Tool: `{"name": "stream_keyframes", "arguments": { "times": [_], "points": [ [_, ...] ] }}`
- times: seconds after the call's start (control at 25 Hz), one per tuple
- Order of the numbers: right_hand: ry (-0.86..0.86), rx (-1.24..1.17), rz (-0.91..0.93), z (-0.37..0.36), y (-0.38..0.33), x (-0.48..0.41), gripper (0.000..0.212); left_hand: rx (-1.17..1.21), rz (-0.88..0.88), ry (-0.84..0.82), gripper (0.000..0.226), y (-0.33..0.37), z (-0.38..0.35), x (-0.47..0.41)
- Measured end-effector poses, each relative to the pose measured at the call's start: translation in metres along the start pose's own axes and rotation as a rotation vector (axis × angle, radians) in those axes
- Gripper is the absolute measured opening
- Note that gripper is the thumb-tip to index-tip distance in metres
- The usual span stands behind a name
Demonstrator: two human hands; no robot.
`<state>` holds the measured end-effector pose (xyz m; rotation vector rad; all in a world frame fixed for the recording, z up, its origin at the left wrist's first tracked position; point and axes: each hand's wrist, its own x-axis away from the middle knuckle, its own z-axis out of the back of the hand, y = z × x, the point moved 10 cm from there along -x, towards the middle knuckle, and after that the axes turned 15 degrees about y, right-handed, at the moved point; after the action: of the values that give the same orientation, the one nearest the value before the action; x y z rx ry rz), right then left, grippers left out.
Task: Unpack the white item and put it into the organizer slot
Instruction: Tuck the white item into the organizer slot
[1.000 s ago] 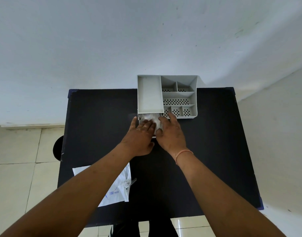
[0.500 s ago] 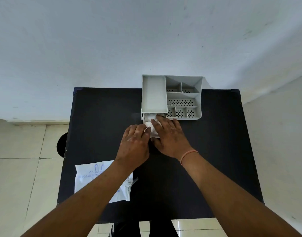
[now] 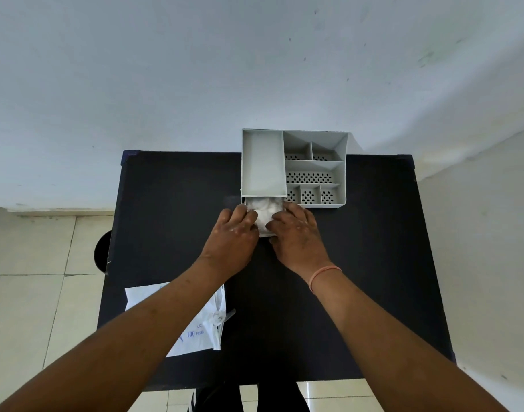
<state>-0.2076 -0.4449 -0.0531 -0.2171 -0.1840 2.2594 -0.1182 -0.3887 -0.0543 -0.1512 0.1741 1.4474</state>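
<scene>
A grey plastic organizer (image 3: 339,150) with several compartments stands at the far edge of the black table (image 3: 373,263). Below its long left compartment, a drawer slot faces me, and the soft white item (image 3: 265,210) sits partly inside that opening. My left hand (image 3: 234,233) grips the item's left side. My right hand (image 3: 296,233) grips its right side. My fingers hide the item's near end.
An opened white plastic package (image 3: 207,325) with blue print lies at the table's near left, partly under my left forearm. A dark round object (image 3: 101,254) shows on the tiled floor left of the table. A white wall stands behind the organizer.
Both hands have drawn slightly back toward me and spread apart, so more of the white item shows between them at the slot opening. The camera view has shifted a little.
</scene>
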Motion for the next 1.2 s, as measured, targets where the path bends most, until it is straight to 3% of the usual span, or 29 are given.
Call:
{"name": "stream_keyframes", "arguments": {
  "times": [0.12,0.28,0.48,0.64,0.88,1.04,1.2],
  "points": [
    [-0.012,-0.015,0.005,-0.001,-0.001,-0.001,0.020,-0.053,-0.059,-0.040,0.015,0.004,-0.004,-0.004],
    [0.098,-0.089,-0.056,0.009,0.010,-0.005,0.025,-0.065,-0.025,-0.066,0.018,-0.005,-0.006,-0.008],
    [0.071,-0.143,-0.075,0.002,0.016,-0.017,0.020,-0.079,0.092,-0.084,0.040,-0.016,-0.009,-0.021],
    [0.069,-0.142,-0.049,0.000,0.012,-0.015,0.019,-0.042,0.120,-0.055,0.021,-0.013,-0.004,-0.016],
    [0.129,-0.204,-0.104,0.011,0.018,-0.016,0.020,0.004,0.170,0.129,0.027,-0.017,0.013,-0.006],
    [0.131,-0.228,-0.159,0.011,0.022,-0.020,0.018,0.014,0.148,0.056,0.017,-0.021,0.002,-0.015],
    [0.150,-0.211,-0.237,0.012,0.031,-0.027,0.015,0.033,0.179,0.007,0.026,-0.027,-0.001,-0.030]
  ]
}}
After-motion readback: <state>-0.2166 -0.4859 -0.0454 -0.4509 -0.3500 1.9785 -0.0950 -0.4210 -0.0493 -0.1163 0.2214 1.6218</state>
